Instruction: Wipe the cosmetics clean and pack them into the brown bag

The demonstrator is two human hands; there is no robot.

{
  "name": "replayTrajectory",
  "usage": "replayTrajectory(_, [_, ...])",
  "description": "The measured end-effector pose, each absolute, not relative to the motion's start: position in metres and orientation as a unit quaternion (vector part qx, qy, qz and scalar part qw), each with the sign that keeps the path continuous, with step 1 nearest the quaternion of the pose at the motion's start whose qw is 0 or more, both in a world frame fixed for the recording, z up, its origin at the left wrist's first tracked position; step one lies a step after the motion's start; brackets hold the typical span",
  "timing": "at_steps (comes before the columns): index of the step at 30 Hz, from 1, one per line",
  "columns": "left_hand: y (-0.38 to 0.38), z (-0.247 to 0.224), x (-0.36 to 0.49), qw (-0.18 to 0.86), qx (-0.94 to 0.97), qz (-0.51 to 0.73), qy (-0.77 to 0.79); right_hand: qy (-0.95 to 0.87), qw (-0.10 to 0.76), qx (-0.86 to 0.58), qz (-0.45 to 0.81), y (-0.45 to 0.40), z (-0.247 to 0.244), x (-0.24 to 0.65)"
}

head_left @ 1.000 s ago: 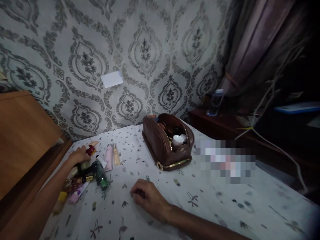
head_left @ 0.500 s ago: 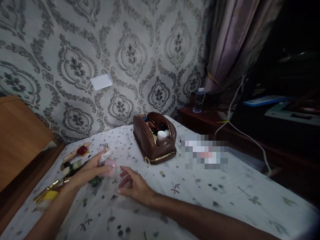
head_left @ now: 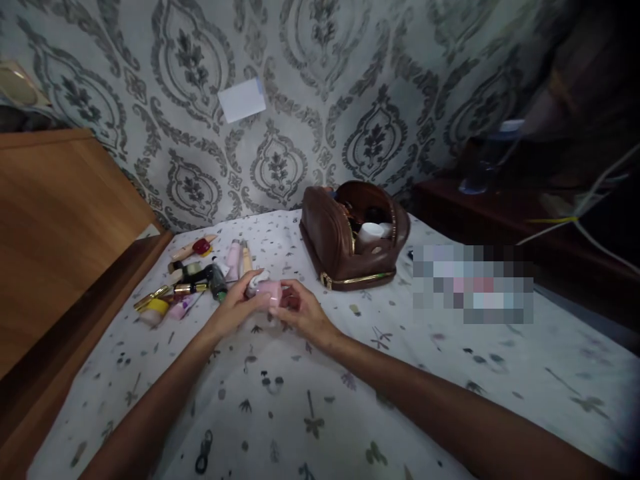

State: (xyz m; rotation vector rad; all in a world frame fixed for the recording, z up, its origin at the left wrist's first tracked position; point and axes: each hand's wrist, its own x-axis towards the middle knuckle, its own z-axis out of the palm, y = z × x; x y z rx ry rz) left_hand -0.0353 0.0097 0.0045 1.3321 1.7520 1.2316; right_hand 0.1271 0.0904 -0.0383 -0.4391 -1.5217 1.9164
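Observation:
A small pink container (head_left: 269,293) is between my two hands in the head view, over the patterned sheet (head_left: 280,413). My left hand (head_left: 240,303) is wrapped round its left side, together with something white, perhaps a cloth (head_left: 257,283). The fingers of my right hand (head_left: 305,310) press on the container's right end. Left of my hands lies a group of cosmetics, with a pink tube (head_left: 233,259), a dark bottle (head_left: 217,281) and a yellow-banded jar (head_left: 154,311). Beyond my right hand stands an open brown bag (head_left: 333,233) holding white-capped items.
A wooden panel (head_left: 65,227) borders the sheet at the left. The patterned wall (head_left: 280,120) rises behind, bearing a white card (head_left: 243,101). At the right are a dark red ledge (head_left: 440,200) with a clear bottle (head_left: 480,167), and a pixelated patch on the sheet.
The view has shifted, so the bag appears further right. My hands have come together, and my right hand, apart from the container before, is now on it.

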Motion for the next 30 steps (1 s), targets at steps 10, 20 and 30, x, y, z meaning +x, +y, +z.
replayTrajectory(10, [0.001, 0.002, -0.021, -0.097, 0.775, 0.330, 0.531, -0.454, 0.335, -0.212, 0.798, 0.094, -0.038, 0.124])
replayTrajectory(20, [-0.002, 0.018, -0.019, -0.014, 0.768, 0.347, 0.539, -0.547, 0.328, -0.171, 0.751, 0.096, -0.038, 0.126])
replayTrajectory(30, [0.005, 0.011, -0.039, 0.295, 0.499, 0.545, 0.606, -0.529, 0.260, -0.130, 0.797, 0.088, -0.028, 0.131])
